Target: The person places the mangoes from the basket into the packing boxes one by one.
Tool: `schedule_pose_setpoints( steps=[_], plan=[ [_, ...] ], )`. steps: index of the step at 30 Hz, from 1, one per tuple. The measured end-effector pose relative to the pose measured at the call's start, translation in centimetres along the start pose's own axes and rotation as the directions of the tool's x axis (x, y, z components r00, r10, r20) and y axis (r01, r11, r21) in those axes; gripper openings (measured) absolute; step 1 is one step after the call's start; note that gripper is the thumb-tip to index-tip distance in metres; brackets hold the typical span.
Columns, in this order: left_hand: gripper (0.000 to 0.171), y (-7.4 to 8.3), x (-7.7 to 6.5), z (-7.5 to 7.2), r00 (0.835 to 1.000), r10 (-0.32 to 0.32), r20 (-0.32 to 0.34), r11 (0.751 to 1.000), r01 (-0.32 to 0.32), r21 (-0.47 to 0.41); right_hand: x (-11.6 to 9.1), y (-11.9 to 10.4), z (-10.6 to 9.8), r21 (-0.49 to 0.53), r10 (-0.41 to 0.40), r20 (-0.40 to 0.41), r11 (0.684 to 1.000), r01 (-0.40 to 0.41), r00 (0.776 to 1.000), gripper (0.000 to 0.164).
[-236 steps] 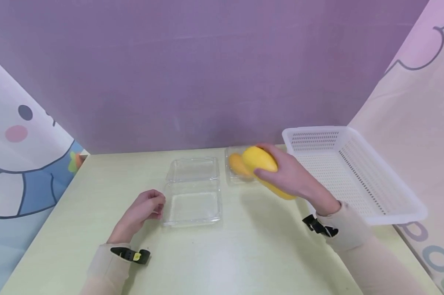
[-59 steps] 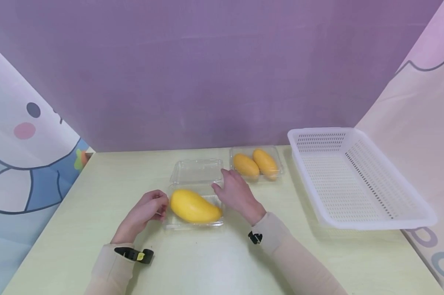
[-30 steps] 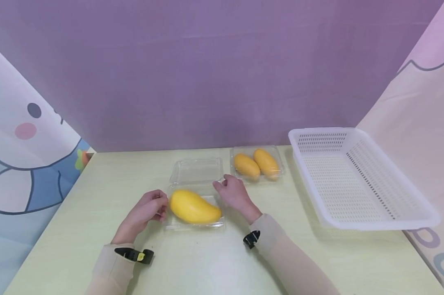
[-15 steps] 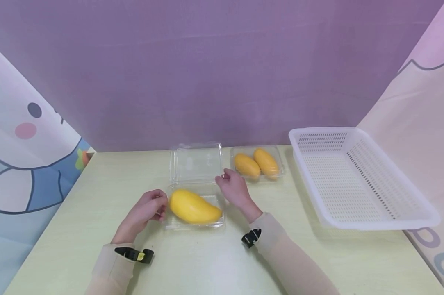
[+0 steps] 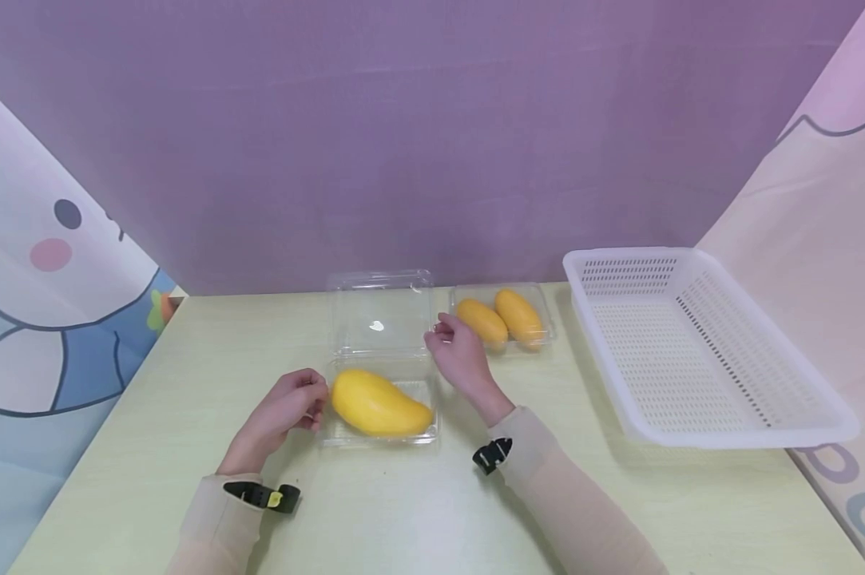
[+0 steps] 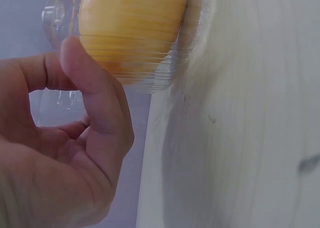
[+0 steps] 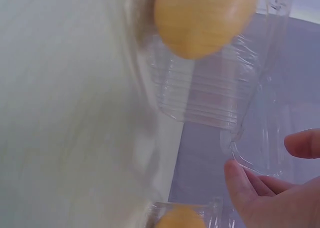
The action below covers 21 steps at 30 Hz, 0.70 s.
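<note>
A large yellow mango [image 5: 378, 403] lies in the base of a clear plastic clamshell container [image 5: 382, 441] at mid-table. My left hand [image 5: 288, 403] pinches the container's left rim; in the left wrist view the fingertips [image 6: 75, 55] meet the clear edge beside the mango. My right hand [image 5: 463, 359] holds the right edge of the raised lid [image 5: 382, 315], which tilts up behind the base. In the right wrist view the thumb and fingers stand on either side of the lid's edge, with a gap between them, and how firm the hold is cannot be seen.
Behind my right hand, a second clear container [image 5: 545, 307] holds two smaller orange-yellow mangoes. A white perforated basket [image 5: 748, 438] stands at the right. A purple backdrop [image 5: 432, 160] rises along the table's back edge.
Earlier my right hand carried the large mango over the table; later it lay in the container. Since then the right hand has raised the lid from lying back. The left hand stays put.
</note>
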<state>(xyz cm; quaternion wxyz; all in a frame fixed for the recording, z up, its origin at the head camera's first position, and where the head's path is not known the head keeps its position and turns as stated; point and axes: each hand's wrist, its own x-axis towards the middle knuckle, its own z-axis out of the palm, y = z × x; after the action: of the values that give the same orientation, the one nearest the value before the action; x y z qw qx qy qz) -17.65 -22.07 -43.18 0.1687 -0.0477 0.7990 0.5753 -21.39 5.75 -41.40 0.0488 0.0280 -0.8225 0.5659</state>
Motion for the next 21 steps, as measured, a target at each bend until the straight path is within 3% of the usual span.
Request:
schedule_pose_setpoints(
  steps=[21],
  plan=[
    [0.011,0.1,0.0,0.2,1.000,0.002,0.005,1.000,-0.002,-0.016,0.9,-2.3,-1.6,0.004,-0.037,-0.015,0.999,0.037,0.999,0.042]
  ],
)
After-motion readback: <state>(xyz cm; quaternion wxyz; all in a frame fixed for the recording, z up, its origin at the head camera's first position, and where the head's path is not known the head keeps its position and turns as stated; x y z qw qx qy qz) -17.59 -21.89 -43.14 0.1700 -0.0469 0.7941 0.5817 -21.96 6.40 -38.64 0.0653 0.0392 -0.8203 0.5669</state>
